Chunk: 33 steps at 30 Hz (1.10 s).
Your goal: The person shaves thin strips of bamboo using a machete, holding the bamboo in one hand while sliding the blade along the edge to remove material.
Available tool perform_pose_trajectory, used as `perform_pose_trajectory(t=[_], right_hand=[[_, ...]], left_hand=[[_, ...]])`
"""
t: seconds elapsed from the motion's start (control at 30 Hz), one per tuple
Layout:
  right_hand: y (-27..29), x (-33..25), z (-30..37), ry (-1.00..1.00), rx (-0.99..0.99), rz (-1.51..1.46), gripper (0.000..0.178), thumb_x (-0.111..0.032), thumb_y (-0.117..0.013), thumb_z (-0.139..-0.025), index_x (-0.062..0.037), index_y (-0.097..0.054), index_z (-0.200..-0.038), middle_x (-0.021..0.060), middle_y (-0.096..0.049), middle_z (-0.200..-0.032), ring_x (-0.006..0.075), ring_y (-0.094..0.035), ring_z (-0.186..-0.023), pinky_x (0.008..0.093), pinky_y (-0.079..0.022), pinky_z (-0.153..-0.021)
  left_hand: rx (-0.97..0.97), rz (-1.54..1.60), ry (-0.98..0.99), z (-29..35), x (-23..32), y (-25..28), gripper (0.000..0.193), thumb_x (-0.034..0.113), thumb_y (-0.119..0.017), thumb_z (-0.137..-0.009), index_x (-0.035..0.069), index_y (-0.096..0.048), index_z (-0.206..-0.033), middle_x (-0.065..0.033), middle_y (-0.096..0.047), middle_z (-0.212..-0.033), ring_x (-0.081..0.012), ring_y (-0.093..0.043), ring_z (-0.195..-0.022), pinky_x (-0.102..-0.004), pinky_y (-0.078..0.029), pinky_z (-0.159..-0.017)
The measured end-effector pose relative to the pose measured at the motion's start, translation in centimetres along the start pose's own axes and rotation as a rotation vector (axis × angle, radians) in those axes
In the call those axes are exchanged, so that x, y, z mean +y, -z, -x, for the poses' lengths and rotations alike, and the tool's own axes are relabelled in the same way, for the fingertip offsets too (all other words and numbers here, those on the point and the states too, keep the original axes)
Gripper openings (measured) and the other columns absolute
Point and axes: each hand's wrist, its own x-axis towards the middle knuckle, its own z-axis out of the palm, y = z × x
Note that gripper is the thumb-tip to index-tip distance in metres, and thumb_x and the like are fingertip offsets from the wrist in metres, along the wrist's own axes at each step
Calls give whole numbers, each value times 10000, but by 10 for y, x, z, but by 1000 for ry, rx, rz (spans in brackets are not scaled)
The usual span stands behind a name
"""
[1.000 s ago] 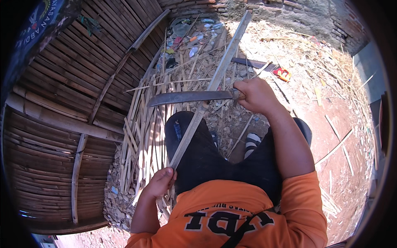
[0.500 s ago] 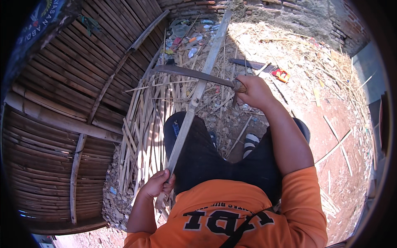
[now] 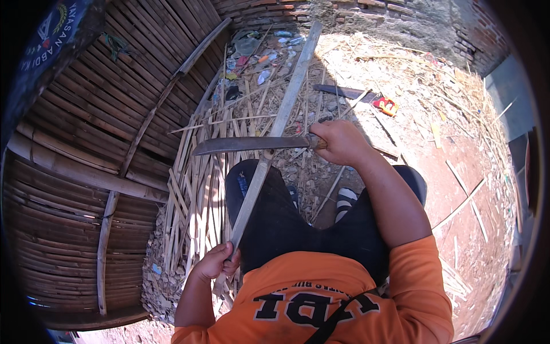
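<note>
Here, in the head view, your left hand [image 3: 215, 262] clasps the near end of a long pale strip [image 3: 293, 94] slanting toward the ground's [image 3: 470, 252] far edge, and your right hand [image 3: 342, 142] grips a machete [image 3: 252, 144] crossing over it.

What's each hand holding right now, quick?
Left hand: closed, holding the long pale strip near its lower end.
Right hand: closed, holding the machete by its handle.
</note>
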Motion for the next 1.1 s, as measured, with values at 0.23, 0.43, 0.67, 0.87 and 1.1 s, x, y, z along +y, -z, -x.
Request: perform_pose_trajectory(t=[0.23,0.43,0.67,0.87,1.1], right_hand=[[17,37,-2,-350,49,-109,244,-200,-706,-787,-97,-623,-991,169,-695,-878,396,-670,-901,512,-530,-780],[-7,4,1,44,15,25,255,-197,-715,-767,-78,-594,-958,155,-666,-844,405,-664,-840,506,-524,-752],[17,36,1,-201,82,-28,245,-209,-702,-798,-74,-608,-980,165,-682,-872,423,-665,-838,513,-529,-763],[5,8,5,-32,-21,-26,277,-209,-716,-791,-67,-590,-993,171,-678,-875,419,-664,-850,521,-524,-762],[19,38,1,-114,151,5,257,-204,-732,-756,-69,-579,-912,162,-645,-817,412,-649,-826,510,-508,-727]], left_hand=[[220,-120,-14,3,-5,4,542,597,-428,-1029,94,-506,-843,34,-326,-579,-107,-287,-480,-278,-258,-478],[143,-141,-39,-3,-7,6,535,595,-439,-1028,95,-504,-849,32,-345,-595,-103,-290,-486,-279,-260,-478],[199,-242,-45,0,-7,2,528,581,-405,-1047,91,-504,-876,25,-362,-594,-99,-297,-487,-272,-268,-472],[183,-267,-95,-8,-6,-6,528,577,-405,-1051,94,-519,-872,25,-380,-606,-100,-331,-509,-266,-292,-498],[409,-500,-166,-9,-2,-8,533,540,-429,-1058,69,-547,-839,14,-468,-626,-121,-431,-550,-291,-353,-528]])
